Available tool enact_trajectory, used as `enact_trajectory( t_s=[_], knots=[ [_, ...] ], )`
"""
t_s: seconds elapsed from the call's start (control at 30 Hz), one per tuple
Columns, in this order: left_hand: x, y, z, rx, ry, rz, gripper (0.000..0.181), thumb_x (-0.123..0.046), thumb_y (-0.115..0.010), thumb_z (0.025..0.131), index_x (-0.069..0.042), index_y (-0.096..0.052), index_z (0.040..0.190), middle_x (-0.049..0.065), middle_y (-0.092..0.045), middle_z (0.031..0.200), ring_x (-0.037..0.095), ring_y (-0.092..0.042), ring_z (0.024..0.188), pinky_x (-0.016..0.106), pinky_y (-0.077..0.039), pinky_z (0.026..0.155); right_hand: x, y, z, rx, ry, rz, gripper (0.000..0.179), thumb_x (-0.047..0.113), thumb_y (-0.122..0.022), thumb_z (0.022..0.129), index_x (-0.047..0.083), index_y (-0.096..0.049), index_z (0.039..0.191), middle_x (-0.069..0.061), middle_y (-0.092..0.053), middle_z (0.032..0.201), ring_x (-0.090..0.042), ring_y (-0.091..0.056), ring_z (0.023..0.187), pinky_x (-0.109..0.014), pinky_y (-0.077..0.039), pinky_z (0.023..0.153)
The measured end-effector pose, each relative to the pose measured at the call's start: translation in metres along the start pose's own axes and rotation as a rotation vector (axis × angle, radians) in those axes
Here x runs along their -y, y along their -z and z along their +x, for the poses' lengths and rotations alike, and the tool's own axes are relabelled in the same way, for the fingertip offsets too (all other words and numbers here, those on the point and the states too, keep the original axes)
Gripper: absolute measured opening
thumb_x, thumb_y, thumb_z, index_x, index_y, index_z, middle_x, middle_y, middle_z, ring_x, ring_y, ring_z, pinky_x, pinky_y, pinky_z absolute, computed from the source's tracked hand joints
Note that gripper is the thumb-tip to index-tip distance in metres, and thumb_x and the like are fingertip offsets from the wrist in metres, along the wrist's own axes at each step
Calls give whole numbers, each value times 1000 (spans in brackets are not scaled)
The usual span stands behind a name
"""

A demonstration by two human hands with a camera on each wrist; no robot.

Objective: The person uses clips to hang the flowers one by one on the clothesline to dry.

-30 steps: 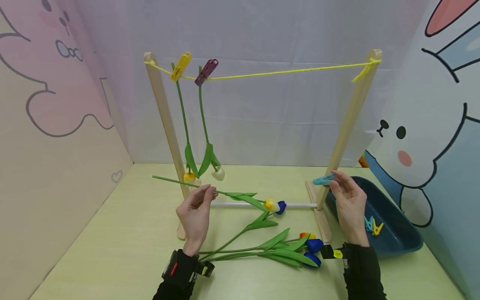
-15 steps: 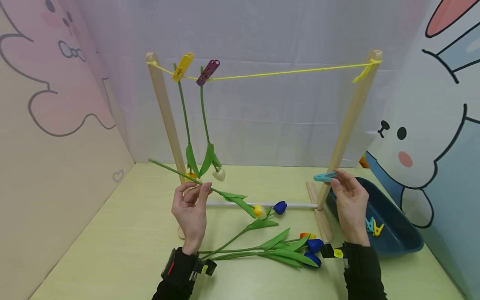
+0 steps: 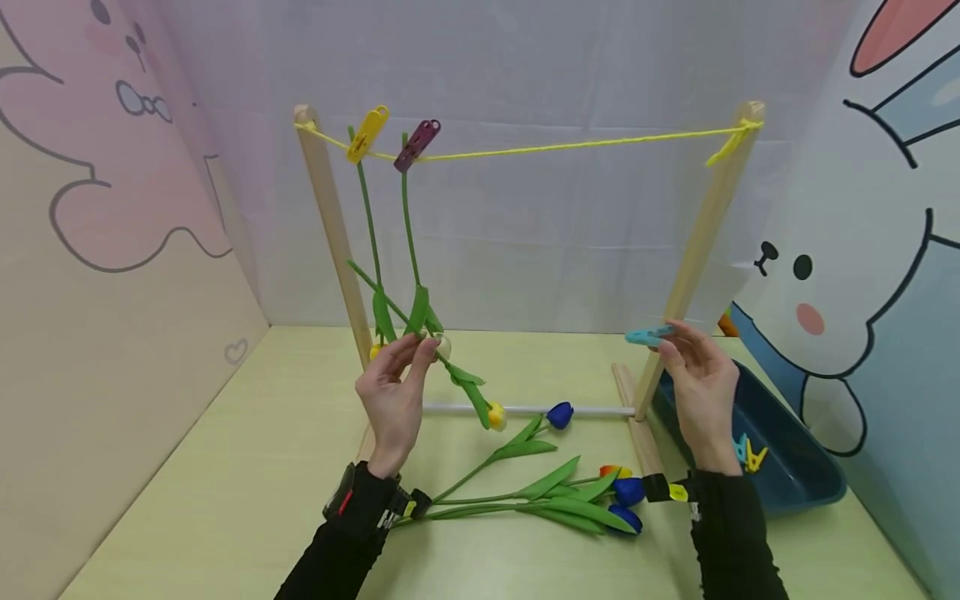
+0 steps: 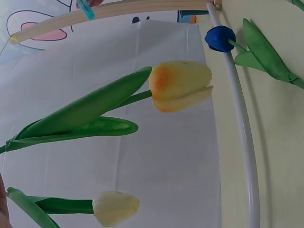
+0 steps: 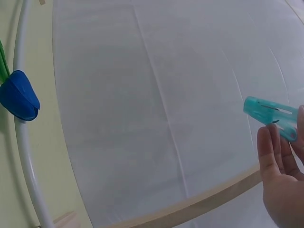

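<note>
My left hand (image 3: 397, 400) pinches the green stem of a yellow artificial tulip (image 3: 497, 415), which slants with its stem end up left and its bloom down right. In the left wrist view that pale yellow bloom (image 4: 180, 86) shows an orange blush. Between thumb and fingers of my right hand (image 3: 701, 392) is a light blue clothespin (image 3: 648, 336), also seen as a turquoise clothespin (image 5: 270, 112) in the right wrist view. Two tulips hang upside down from the yellow string (image 3: 570, 147), one under a yellow clothespin (image 3: 367, 133), the other under a purple clothespin (image 3: 417, 145).
Wooden posts (image 3: 697, 225) hold the string at both ends, with a white bar (image 3: 585, 411) between them low down. Several tulips lie on the table, blue blooms (image 3: 559, 415) among them. A dark blue basin (image 3: 806, 492) at the right contains more clothespins (image 3: 754, 456).
My left hand has turned and risen with the yellow tulip, lifting its stem end in front of the hanging tulips. The right hand has risen slightly, still holding the clothespin.
</note>
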State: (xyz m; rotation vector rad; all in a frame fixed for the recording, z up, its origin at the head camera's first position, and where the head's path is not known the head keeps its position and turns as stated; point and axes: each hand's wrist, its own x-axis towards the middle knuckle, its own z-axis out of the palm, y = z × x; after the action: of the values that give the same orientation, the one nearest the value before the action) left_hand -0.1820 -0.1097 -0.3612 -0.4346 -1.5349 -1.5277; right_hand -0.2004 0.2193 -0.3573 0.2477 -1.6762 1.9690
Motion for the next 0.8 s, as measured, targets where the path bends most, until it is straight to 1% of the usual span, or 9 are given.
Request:
enact_trajectory(
  t_s=[0.03, 0.1, 0.17, 0.27, 0.37, 0.5, 0.57, 0.67, 0.8],
  knots=[
    [0, -1, 2, 9, -3, -2, 17, 7, -70, 89, 16, -68, 104, -13, -77, 94, -1, -72, 82, 18, -58, 81, 0, -1, 0, 5, 2, 6, 34, -3, -58, 98, -16, -55, 129, 3, -69, 103, -5, -67, 89, -12, -54, 89],
    [0, -3, 6, 26, -14, -9, 17, 7, -70, 89, 15, -69, 104, 1, -79, 93, 0, -72, 81, 19, -58, 80, 1, -1, 1, 18, 15, 11, 33, -4, -57, 98, -16, -56, 129, 3, -69, 103, -5, -67, 90, -12, -53, 91],
    [-1, -6, 10, 48, -29, -7, 16, 8, -69, 89, 14, -71, 104, 16, -78, 92, 1, -71, 80, 19, -58, 78, 2, -3, 3, 35, 36, 11, 31, -4, -57, 98, -13, -59, 128, 3, -69, 103, -6, -67, 92, -13, -53, 92],
    [-6, -12, 19, 76, -47, 14, 16, 8, -69, 89, 12, -73, 103, 28, -74, 91, -2, -70, 79, 16, -57, 76, 4, -6, 6, 62, 68, 12, 29, -5, -57, 98, -7, -63, 126, 4, -69, 103, -5, -68, 94, -14, -52, 94],
    [-11, -18, 28, 105, -63, 20, 15, 7, -70, 89, 12, -73, 103, 30, -73, 91, -3, -69, 77, 13, -55, 71, 9, -9, 10, 90, 100, -5, 28, -4, -57, 98, -7, -63, 126, 6, -69, 105, -4, -67, 95, -13, -52, 93],
    [-17, -24, 38, 144, -35, 11, 16, 7, -69, 90, 12, -73, 104, 30, -74, 93, -5, -68, 75, 12, -53, 68, 15, -15, 16, 118, 139, -25, 31, -3, -58, 99, -11, -59, 129, 7, -69, 105, -5, -68, 96, -13, -52, 92],
    [-19, -26, 41, 168, -16, 14, 17, 6, -69, 90, 11, -73, 105, 30, -74, 94, -5, -68, 75, 13, -55, 70, 17, -18, 19, 130, 167, -30, 31, -2, -58, 99, -11, -60, 128, 7, -70, 104, -5, -68, 95, -13, -53, 93],
    [-22, -29, 45, 199, 3, 24, 17, 4, -69, 91, 11, -73, 106, 28, -75, 96, 0, -70, 73, 16, -56, 71, 20, -22, 22, 158, 228, -6, 28, -4, -57, 99, -10, -62, 126, 6, -70, 102, -4, -69, 93, -14, -53, 93],
    [-24, -33, 50, 226, 24, 37, 17, 0, -70, 92, 9, -74, 106, 26, -76, 96, 12, -71, 71, 19, -58, 73, 25, -27, 26, 188, 309, -19, 27, -5, -58, 98, -10, -63, 124, 6, -71, 102, -3, -68, 95, -14, -51, 92]
  ],
)
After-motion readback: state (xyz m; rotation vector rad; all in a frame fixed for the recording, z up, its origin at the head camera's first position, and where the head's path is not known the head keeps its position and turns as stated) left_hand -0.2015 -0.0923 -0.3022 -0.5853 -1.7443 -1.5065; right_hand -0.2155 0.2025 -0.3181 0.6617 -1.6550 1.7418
